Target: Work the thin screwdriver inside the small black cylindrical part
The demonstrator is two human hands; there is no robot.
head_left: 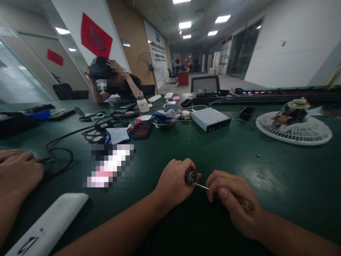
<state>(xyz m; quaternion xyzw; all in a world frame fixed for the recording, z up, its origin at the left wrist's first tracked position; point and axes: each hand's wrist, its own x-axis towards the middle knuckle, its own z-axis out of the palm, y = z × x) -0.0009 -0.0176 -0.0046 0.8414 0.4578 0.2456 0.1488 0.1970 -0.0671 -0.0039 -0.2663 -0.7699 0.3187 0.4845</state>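
Note:
My left hand (174, 183) is closed around a small dark cylindrical part (191, 177), its round open-looking end turned toward me. In my right hand (233, 199) is a screwdriver (247, 203) with an amber-brown handle. The thin metal shaft points left, and its tip meets the lower rim of the cylindrical part. Whether the tip sits inside a slot or only touches the edge, I cannot tell. Both hands are just above the green table (213, 149). Most of the part is hidden by my left fingers.
Another person's hand (20, 170) rests at the left edge near black cables (70, 160). A white long case (50, 225) lies front left, beside a blurred-out phone-like item (110, 167). Farther back are a disc drive (210, 119), a white fan grille (293, 133) and a seated person (114, 78).

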